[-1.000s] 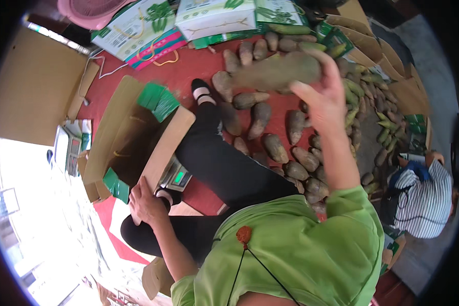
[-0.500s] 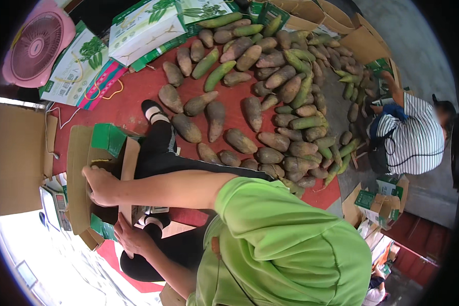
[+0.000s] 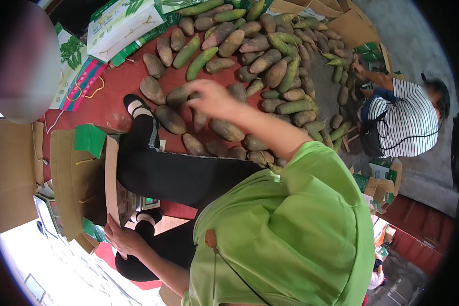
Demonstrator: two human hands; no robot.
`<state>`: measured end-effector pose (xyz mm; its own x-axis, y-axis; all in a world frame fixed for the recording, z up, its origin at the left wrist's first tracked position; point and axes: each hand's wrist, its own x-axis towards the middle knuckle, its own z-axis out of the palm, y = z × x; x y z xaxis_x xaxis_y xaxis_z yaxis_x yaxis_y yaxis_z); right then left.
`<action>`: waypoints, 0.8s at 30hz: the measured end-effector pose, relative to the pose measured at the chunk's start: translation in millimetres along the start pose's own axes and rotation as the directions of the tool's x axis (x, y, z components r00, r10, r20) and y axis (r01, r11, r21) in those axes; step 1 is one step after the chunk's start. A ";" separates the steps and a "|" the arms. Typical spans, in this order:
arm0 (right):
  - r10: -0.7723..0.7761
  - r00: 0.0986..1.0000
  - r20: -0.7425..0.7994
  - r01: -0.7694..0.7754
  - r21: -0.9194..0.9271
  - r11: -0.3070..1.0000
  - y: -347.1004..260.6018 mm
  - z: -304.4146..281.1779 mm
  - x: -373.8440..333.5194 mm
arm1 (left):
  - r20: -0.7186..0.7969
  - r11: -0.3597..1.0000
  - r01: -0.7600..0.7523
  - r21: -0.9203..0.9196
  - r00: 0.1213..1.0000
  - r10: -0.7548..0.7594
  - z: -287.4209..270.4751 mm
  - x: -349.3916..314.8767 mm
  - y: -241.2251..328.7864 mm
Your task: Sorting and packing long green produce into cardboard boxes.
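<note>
My left hand [image 3: 121, 238] grips the near edge of an open cardboard carton [image 3: 66, 183], fingers wrapped over its upright flap. The carton has green outer panels, and its dark inside is mostly hidden. My right hand [image 3: 209, 97] reaches out over the pile of oblong vegetables with its fingers apart and slightly bent, nothing seen in them. Just beneath it lies a brown vegetable [image 3: 178, 96], partly covered by the hand; whether they touch I cannot tell. A green curved vegetable [image 3: 201, 64] lies just beyond.
My black-clad legs [image 3: 163, 176] stretch between carton and pile. A scale with a lit green display [image 3: 150, 202] sits beside the carton. White-and-green gift boxes [image 3: 125, 30] stand at the back. At right a person in a striped shirt [image 3: 410, 120] reaches toward the pile.
My right hand has left the carton and moved right and away, over the vegetables. My left hand stays on the carton's edge. The view has shifted slightly.
</note>
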<state>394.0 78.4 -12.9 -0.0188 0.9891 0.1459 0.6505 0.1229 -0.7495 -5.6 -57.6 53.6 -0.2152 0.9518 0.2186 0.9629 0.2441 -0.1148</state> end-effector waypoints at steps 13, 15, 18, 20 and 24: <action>0.898 0.429 -0.099 -0.795 -0.513 0.324 227.7 -159.1 -225.1 | 0.034 0.999 0.024 0.032 0.999 -0.025 -3.5 0.2 1.8; 0.933 0.323 -0.159 -0.884 -0.403 0.237 242.2 -159.6 -254.6 | 0.027 1.000 0.010 0.024 1.000 -0.011 -1.6 0.4 0.6; 0.937 0.133 -0.324 -0.979 -0.188 0.074 275.8 -156.8 -312.8 | 0.032 1.000 0.011 -0.009 0.999 -0.011 1.2 2.2 6.8; 0.913 0.067 -0.404 -0.995 -0.089 0.034 269.2 -145.7 -318.7 | 0.021 1.000 0.016 0.002 1.000 -0.016 0.7 1.2 6.0; 0.943 -0.052 -0.328 -0.955 0.293 0.050 249.4 -133.4 -320.4 | 0.014 0.999 0.025 0.024 1.000 -0.025 3.1 0.8 4.9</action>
<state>663.5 -218.6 -160.4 0.8638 0.0384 -0.5023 -0.1724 -0.9144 -0.3663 -1.5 -55.1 50.2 -0.2417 0.9479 0.2076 0.9531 0.2721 -0.1327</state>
